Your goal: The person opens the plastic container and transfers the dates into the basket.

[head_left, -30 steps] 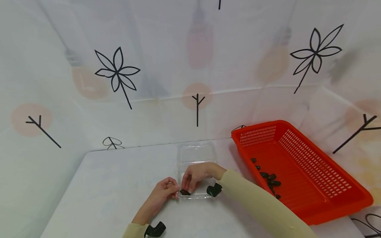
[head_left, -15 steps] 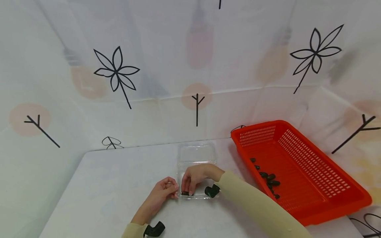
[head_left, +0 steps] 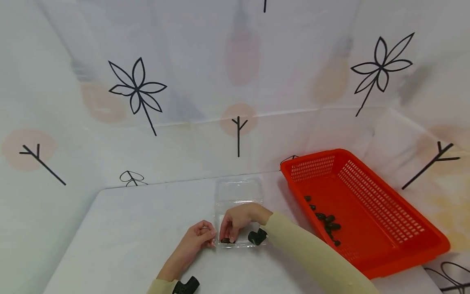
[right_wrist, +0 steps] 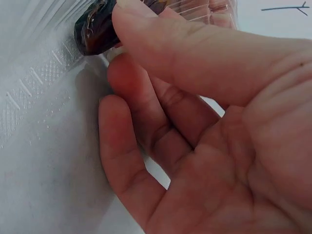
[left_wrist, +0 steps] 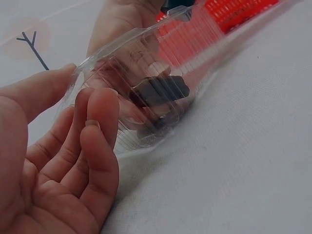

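A clear plastic clamshell box point(head_left: 239, 190) lies on the table with its lid folded back. At the box's left side, my left hand point(head_left: 196, 239) pinches the rim, thumb at the edge and the other fingers curled against the wall. My right hand point(head_left: 240, 217) reaches into the box's front left corner. Between its thumb and fingers it holds a dark, glossy, wrinkled date point(right_wrist: 96, 30), partly covered by the thumb. Through the ribbed wall in the left wrist view, the date point(left_wrist: 163, 89) shows as a dark oblong near the bottom.
A red plastic basket point(head_left: 371, 228) with slotted walls stands on the right of the table, with several dark dates point(head_left: 329, 222) along its left side. The white-covered table point(head_left: 128, 228) meets a patterned cloth backdrop point(head_left: 191, 151) behind the box.
The date has turned from a tilt to lying along the box's front wall, with my right hand shifting slightly. My left hand keeps its place at the rim. The head view has swung slightly right.
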A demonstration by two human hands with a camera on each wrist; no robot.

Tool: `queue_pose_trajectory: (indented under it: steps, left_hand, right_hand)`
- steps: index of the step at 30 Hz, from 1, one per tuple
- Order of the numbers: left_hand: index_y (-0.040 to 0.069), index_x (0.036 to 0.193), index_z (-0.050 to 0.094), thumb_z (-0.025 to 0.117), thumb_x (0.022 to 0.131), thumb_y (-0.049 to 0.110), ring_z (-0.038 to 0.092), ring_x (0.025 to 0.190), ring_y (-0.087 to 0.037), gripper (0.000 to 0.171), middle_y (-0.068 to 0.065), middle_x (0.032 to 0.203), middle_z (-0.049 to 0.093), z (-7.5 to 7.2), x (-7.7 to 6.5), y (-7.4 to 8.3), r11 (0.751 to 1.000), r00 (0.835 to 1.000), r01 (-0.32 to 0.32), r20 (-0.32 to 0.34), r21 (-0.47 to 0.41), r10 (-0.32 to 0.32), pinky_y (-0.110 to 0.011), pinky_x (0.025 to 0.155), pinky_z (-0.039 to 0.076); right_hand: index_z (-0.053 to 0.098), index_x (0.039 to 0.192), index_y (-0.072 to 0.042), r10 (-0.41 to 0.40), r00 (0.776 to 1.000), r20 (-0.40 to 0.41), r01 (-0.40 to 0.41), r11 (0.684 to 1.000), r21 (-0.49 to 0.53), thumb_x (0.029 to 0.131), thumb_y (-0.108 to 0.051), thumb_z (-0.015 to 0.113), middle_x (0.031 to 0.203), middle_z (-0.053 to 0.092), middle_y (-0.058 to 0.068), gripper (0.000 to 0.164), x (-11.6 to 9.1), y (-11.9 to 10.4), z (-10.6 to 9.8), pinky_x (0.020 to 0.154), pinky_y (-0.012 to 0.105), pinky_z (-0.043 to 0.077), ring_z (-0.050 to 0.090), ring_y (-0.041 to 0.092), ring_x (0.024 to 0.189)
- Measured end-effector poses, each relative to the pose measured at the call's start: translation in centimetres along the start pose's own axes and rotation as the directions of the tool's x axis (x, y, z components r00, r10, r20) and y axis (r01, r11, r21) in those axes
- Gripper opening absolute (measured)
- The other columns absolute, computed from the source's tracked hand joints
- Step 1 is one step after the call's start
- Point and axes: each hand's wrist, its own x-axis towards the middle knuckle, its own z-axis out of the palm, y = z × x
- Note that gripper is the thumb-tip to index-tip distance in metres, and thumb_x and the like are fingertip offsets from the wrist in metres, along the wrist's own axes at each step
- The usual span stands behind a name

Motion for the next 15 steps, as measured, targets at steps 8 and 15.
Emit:
queue_pose_trajectory:
  steps: [8,15]
  left_hand:
    - [-0.001,0.103,0.052,0.07,0.094,0.013,0.063,0.067,-0.012,0.024,0.001,0.075,0.062,-0.14,-0.26,0.18,1.0,1.0,-0.014,0.01,-0.017,0.014,-0.025,0.067,0.052]
    - [0.003,0.097,0.054,0.065,0.095,0.006,0.062,0.067,-0.011,0.011,0.0,0.074,0.062,0.0,-0.33,0.36,0.999,1.0,-0.015,0.004,-0.032,0.015,-0.025,0.066,0.053]
  right_hand:
    - [0.075,0.109,-0.003,-0.019,1.0,0.004,0.018,0.998,0.053,0.084,0.009,0.072,0.086,0.068,-0.005,0.028,0.17,0.42,-0.31,0.075,0.019,0.048,0.059,0.005,0.08]
    - [0.073,0.113,-0.001,-0.074,0.997,0.005,0.073,0.994,0.078,0.085,0.01,0.069,0.089,0.068,-0.005,0.031,0.05,0.88,-0.62,0.075,0.019,0.048,0.059,0.005,0.082]
